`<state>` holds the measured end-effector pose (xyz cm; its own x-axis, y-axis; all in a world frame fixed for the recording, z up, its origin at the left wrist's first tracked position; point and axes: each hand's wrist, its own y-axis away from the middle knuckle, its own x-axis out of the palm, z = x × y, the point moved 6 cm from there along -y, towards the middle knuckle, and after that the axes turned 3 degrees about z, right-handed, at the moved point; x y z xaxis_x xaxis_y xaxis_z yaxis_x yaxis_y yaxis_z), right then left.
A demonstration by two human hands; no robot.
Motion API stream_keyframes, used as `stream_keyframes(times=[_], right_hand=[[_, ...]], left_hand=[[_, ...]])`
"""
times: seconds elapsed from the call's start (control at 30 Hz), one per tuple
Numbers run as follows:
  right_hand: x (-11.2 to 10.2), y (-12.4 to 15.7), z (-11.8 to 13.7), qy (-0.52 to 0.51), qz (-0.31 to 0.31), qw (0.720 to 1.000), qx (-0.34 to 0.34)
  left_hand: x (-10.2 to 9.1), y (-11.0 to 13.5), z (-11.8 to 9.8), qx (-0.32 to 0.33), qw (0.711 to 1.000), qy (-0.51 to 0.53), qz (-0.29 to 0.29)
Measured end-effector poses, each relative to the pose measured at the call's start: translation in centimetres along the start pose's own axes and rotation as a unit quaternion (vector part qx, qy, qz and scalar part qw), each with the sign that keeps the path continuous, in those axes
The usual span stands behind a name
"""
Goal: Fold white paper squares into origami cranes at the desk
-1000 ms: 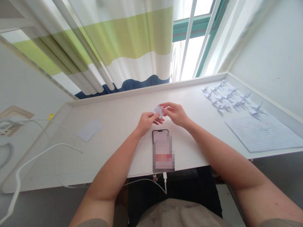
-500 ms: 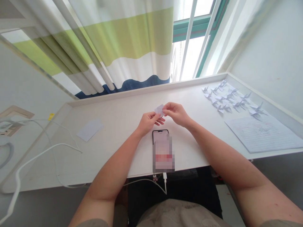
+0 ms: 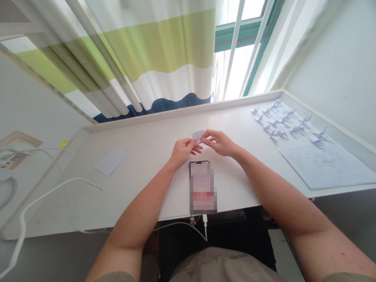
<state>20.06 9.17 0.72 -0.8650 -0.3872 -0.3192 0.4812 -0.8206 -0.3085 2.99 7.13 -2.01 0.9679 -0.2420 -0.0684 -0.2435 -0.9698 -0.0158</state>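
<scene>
**Left hand**: half closed, fingers curled, thumb and forefinger pinching the lower left of a small piece of white paper.
**Right hand**: half closed, fingertips pinching the same paper from the right.
**Paper**: held up between both hands, just above the white desk, its upper corner showing; the fold is too small to make out.
**Below**: a smartphone lies just under the hands, near the desk's front edge, its screen blurred.
**Left side**: a blank paper slip lies well apart from the hands, with a white cable beyond it.
**Right side**: paper cranes stand in a cluster well apart, beside a lined sheet.
**Arms**: both forearms angle inward, wrists raised off the desk.
</scene>
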Motion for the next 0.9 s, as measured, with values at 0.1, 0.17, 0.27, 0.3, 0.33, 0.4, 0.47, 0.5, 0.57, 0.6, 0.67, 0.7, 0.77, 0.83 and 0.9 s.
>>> stream_keyframes(times=[0.1,0.17,0.27,0.3,0.33,0.4,0.47,0.5,0.57,0.6,0.67,0.7,0.77,0.83,0.9], right_hand=[[-0.3,0.0,-0.1,0.007,-0.032,0.999,0.002],[-0.5,-0.1,-0.3,0.002,-0.061,0.998,0.011],[-0.6,-0.2,-0.8,-0.021,-0.101,0.994,0.021],[-0.6,-0.2,-1.0,-0.030,-0.110,0.993,0.024],[-0.6,-0.2,-1.1,-0.039,-0.117,0.992,0.026],[-0.4,-0.2,-1.2,-0.056,-0.123,0.990,0.033],[-0.3,-0.2,-1.1,-0.072,-0.128,0.989,0.034],[-0.3,-0.1,-1.0,-0.080,-0.131,0.988,0.033],[-0.1,-0.1,-0.8,-0.095,-0.134,0.986,0.031],[-0.1,-0.1,-0.7,-0.103,-0.134,0.985,0.032],[0.1,-0.1,-0.6,-0.118,-0.130,0.984,0.038],[0.1,-0.1,-0.6,-0.128,-0.127,0.983,0.042],[0.2,-0.1,-0.8,-0.154,-0.123,0.979,0.049],[0.3,-0.1,-1.0,-0.183,-0.121,0.974,0.058],[0.5,-0.1,-1.0,-0.204,-0.115,0.970,0.064]], left_hand=[[0.4,0.0,-0.1,0.015,1.000,0.006,0.015],[0.7,0.1,-0.2,0.021,0.999,0.014,0.021],[1.2,0.4,-0.4,0.016,0.999,0.024,0.031],[1.3,0.5,-0.5,0.011,0.999,0.026,0.034],[1.5,0.6,-0.6,0.005,0.999,0.027,0.037],[1.7,0.7,-0.7,-0.003,0.999,0.028,0.039],[1.7,0.7,-0.7,-0.007,0.999,0.032,0.039],[1.7,0.7,-0.7,-0.009,0.999,0.034,0.038],[1.7,0.7,-0.6,-0.013,0.998,0.039,0.036],[1.7,0.7,-0.5,-0.015,0.998,0.042,0.035],[1.7,0.6,-0.4,-0.019,0.998,0.048,0.034],[1.7,0.6,-0.3,-0.020,0.998,0.050,0.033],[1.7,0.5,-0.3,-0.022,0.998,0.054,0.033],[1.7,0.5,-0.3,-0.023,0.997,0.058,0.033],[1.7,0.5,-0.4,-0.023,0.997,0.062,0.035]])
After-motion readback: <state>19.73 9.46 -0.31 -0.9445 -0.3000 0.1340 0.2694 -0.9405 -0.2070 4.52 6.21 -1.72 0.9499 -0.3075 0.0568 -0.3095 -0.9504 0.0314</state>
